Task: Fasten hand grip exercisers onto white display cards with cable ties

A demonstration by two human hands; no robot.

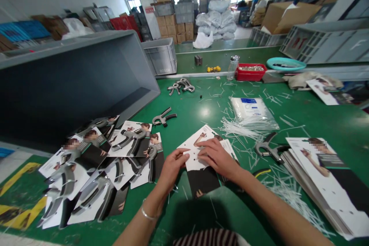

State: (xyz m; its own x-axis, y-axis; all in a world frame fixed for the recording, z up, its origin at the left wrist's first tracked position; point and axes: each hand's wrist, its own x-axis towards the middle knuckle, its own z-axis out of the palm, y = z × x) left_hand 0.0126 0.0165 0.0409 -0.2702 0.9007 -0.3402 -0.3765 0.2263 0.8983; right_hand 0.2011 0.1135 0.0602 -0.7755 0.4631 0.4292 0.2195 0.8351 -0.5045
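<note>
A printed card [203, 182] with small holes lies on the green table in front of me, partly over another card. My left hand [175, 162] is closed at the card's left edge, thumb and fingers pinching it. Over the card's upper right part is my right hand [216, 155], its fingers bent and fingertips near the holes; whether they hold something small is hidden. A grey hand gripper tool [269, 147] rests right of my right hand, beside a stack of cards [331, 184]. White cable ties [242, 127] lie behind my right hand.
Cards with grip tools attached [86, 192] are piled at the left, before a large grey bin [123, 73]. A loose grip tool [163, 117] lies behind the card. Farther back are a bag of ties [252, 109], a red tray [250, 73] and a glass jar [233, 68].
</note>
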